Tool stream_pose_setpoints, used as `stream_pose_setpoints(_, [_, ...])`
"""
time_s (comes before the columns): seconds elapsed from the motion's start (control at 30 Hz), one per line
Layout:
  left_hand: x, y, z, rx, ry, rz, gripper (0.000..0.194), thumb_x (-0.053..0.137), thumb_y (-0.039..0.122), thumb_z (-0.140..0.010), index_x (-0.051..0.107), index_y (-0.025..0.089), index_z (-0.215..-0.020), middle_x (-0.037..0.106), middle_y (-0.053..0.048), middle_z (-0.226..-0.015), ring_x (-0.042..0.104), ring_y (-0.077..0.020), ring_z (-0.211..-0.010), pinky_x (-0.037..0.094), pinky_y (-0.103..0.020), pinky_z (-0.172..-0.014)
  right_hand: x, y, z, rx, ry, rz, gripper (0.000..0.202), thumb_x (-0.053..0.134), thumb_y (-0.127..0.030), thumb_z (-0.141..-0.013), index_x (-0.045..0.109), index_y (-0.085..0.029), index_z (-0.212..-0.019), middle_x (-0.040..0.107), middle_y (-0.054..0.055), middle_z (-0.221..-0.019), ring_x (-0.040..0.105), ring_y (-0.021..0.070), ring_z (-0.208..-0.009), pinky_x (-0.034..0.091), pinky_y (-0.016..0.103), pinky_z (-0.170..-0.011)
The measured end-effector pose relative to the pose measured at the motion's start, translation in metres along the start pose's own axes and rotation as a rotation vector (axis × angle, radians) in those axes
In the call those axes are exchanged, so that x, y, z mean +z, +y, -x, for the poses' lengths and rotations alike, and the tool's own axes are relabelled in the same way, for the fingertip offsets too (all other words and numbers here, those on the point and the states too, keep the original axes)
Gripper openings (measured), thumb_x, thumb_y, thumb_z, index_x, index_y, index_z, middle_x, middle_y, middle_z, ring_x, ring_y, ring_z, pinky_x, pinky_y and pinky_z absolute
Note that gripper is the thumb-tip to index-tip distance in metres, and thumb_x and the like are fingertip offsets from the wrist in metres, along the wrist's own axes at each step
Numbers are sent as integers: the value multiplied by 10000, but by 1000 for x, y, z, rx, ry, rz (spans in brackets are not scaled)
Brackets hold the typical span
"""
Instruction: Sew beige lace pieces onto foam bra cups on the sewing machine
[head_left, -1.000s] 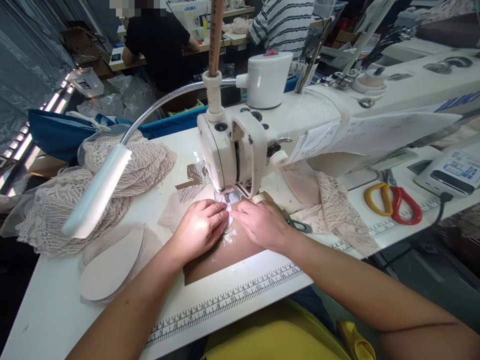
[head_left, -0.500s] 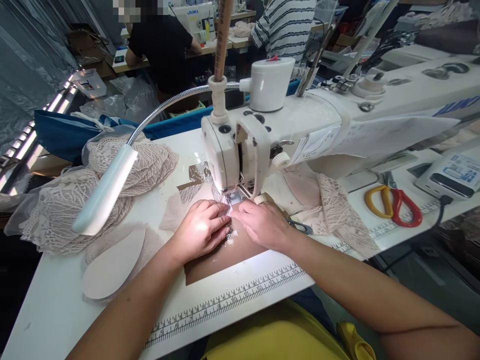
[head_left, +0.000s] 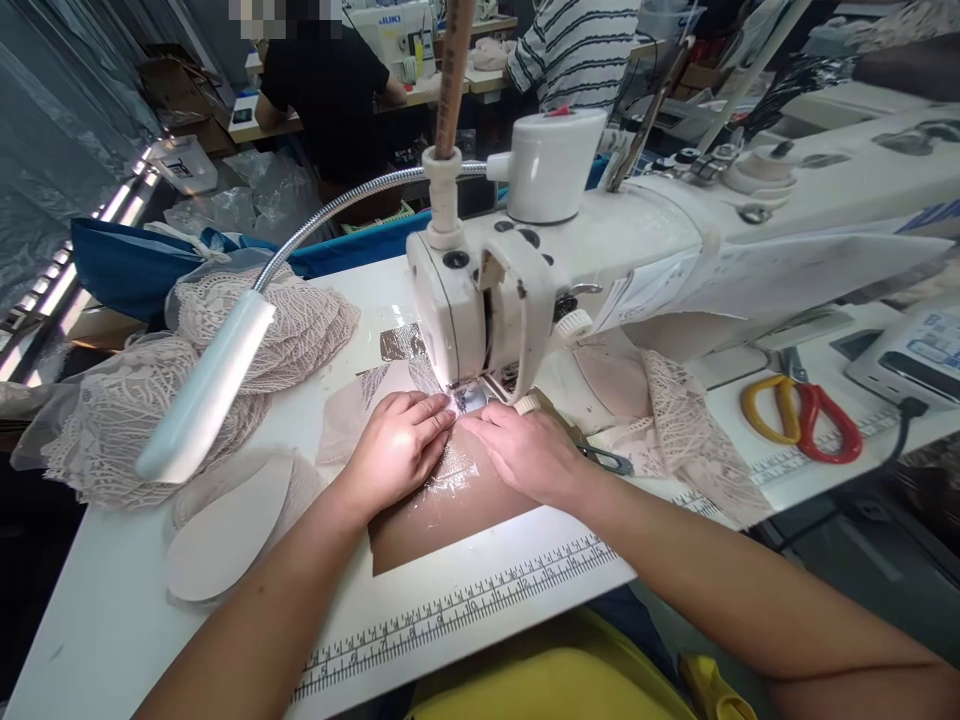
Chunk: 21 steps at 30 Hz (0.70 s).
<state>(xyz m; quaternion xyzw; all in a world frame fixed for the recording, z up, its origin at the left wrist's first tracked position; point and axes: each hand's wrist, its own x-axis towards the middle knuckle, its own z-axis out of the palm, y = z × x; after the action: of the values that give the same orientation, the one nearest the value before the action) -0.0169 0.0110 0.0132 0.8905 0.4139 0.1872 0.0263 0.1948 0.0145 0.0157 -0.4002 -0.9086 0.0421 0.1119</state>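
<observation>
A pale beige sheer lace piece [head_left: 349,415] lies under the needle end of a white sewing machine [head_left: 454,320]. My left hand [head_left: 401,440] rests on it, fingers bent and close together, the tips just left of the presser foot [head_left: 472,398]. From the other side my right hand [head_left: 525,450] brings thumb and fingers together at the fabric's edge, in front of the foot. The fabric under my fingertips is mostly hidden. Below both hands a brown sheet [head_left: 442,525] with shiny clear tape covers the machine bed.
Lace stacks [head_left: 150,410] and pale oval pads [head_left: 229,530] lie left, under a gooseneck lamp [head_left: 206,390]. Right are more lace pieces [head_left: 686,430], small thread snips [head_left: 607,458] and red-yellow scissors [head_left: 802,415]. A ruler strip [head_left: 465,610] edges the table. Two people sit behind.
My fingertips have moved slightly closer to the presser foot, and the pale fabric strip between them no longer shows. More taped brown sheet is visible. The view has shifted slightly.
</observation>
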Motion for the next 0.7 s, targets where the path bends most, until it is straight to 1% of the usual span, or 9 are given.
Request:
stream_pose_setpoints(0.1, [0,-4,-1,-39,-6,-54,307,478,255,-933,646,161,-1172,639,-79,-1238,549,-266,-1061,455,-435,-919,0,1,1,-4,28,-23,309,480,-135,-879,680,-200,-1105,638,41,-861,485,154,-680,298,292,-592])
stream_pose_setpoints(0.2, [0,-6,-2,-77,-10,-96,327,464,256,-932,632,161,-1197,633,-97,-1231,542,-275,-1068,451,-441,-915,0,3,1,-14,44,-48,303,467,-138,-882,696,-197,-1072,636,36,-833,480,150,-655,302,288,-584])
stream_pose_setpoints(0.37, [-1,-11,-1,-182,-15,-131,323,475,241,-910,639,162,-1177,633,-129,-1198,548,-284,-1074,457,-446,-901,0,4,1,-26,48,-82,306,468,-129,-866,700,-178,-1057,640,43,-822,490,149,-644,313,274,-577])
stream_pose_setpoints(0.47, [-1,-15,1,-249,17,-148,317,480,224,-894,654,173,-1154,617,-119,-1237,541,-291,-1099,451,-455,-918,0,4,1,-30,47,-86,315,459,-122,-866,703,-179,-1057,635,41,-798,496,147,-638,322,272,-583])
stream_pose_setpoints(0.57, [-1,-19,3,-318,46,-155,325,488,217,-878,661,193,-1152,610,-95,-1264,531,-291,-1124,437,-459,-943,1,5,1,-34,55,-99,332,438,-120,-878,701,-188,-1070,641,40,-803,534,155,-662,353,278,-606])
stream_pose_setpoints(0.7, [-1,-21,2,-450,26,-152,345,461,208,-891,652,219,-1178,597,-70,-1294,504,-280,-1169,409,-461,-982,4,7,3,-36,41,-146,341,415,-132,-896,694,-179,-1086,656,57,-858,593,181,-741,417,294,-667])
